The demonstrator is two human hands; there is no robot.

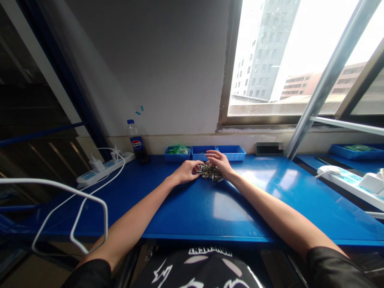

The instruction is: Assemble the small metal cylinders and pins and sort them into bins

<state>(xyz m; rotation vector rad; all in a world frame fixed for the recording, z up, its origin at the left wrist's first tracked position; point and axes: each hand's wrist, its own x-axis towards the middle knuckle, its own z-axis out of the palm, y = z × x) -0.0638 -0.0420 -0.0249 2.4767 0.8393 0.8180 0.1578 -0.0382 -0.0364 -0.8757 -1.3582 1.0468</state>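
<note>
Both forearms reach forward across the blue tabletop [192,208] to a pile of small metal parts [212,173]. The pile lies on the far half of the tabletop, just in front of a row of three blue trays [232,153] set against the wall. The left hand [187,171] rests on the tabletop at the left edge of the pile, fingers curled toward it and touching the nearest parts. Its grip is too small in view to judge, and I cannot tell whether it is closed on a piece. The right hand [221,162] lies palm down over the far right side of the pile, its grip apart, fingers spread across the parts and clamped on nothing visible. The leftmost tray holds green items [179,150]; the contents of the other two cannot be made out. A cola bottle [136,142] with a blue cap stands upright just left of the trays, near the wall. A white power strip [103,168] with a charger [96,164] plugged in lies further left. A second power strip [349,179] lies on the adjoining surface at right, below the window [300,60].
</note>
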